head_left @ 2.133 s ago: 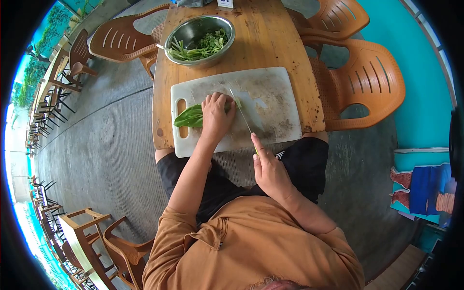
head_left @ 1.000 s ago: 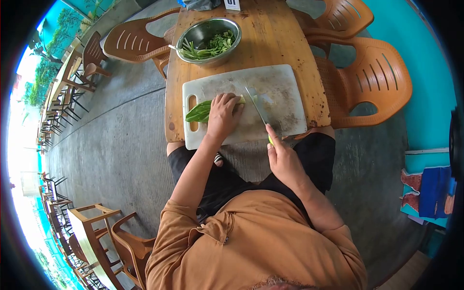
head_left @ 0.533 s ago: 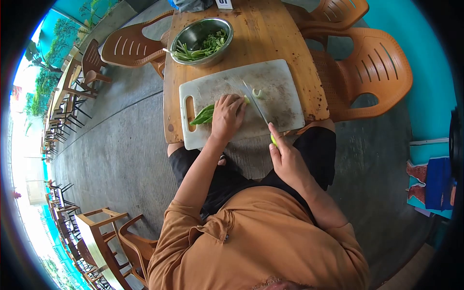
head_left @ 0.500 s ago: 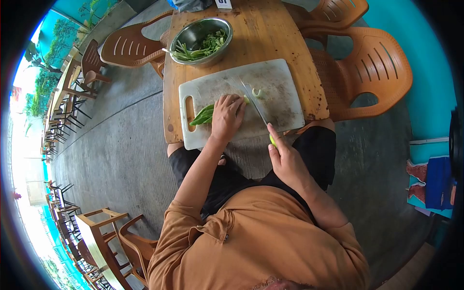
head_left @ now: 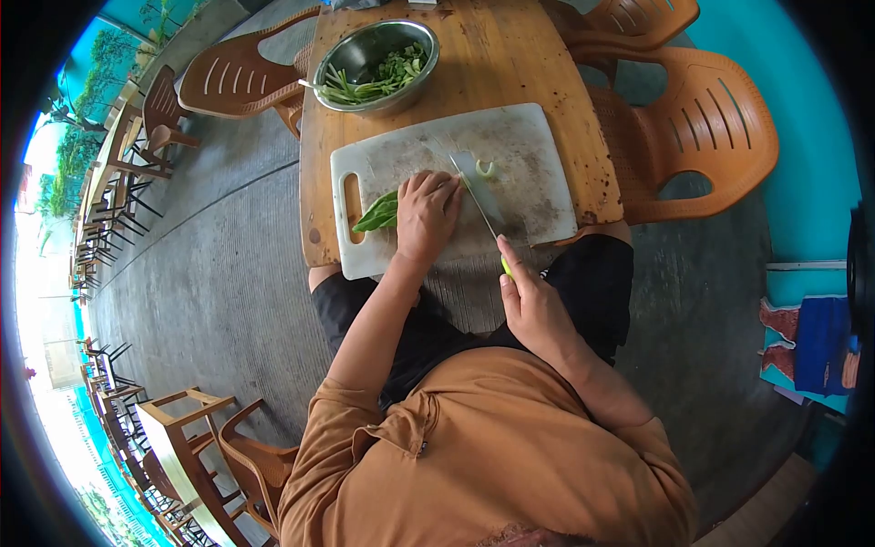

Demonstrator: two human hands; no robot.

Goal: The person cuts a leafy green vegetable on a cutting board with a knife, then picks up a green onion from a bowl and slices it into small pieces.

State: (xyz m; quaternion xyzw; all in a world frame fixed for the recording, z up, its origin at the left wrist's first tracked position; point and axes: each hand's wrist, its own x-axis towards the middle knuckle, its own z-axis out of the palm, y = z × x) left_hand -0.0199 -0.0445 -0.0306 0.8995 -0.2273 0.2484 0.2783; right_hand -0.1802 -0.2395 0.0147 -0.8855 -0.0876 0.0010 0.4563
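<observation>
My left hand (head_left: 424,217) presses a leafy green vegetable (head_left: 377,215) down on the white cutting board (head_left: 538,196), fingers curled over it. Its leaves stick out to the left, while the part under my fingers is hidden. My right hand (head_left: 536,312) grips a knife (head_left: 478,197) by its yellow-green handle, with the index finger stretched forward along it. The blade points away and to the left, close beside the left fingertips. A small pale curved stem piece (head_left: 486,169) lies on the board right of the blade.
Beyond the board a metal bowl (head_left: 387,106) holds cut greens, with a pale stalk or handle over its left rim. All this stands on a wooden table (head_left: 492,59). Orange-brown plastic chairs (head_left: 706,137) flank it, and more furniture lines the left side.
The view has shifted a little, so the table, board and bowl appear slightly higher and further left. The blade's flat side shows broader now. Both hands keep their holds.
</observation>
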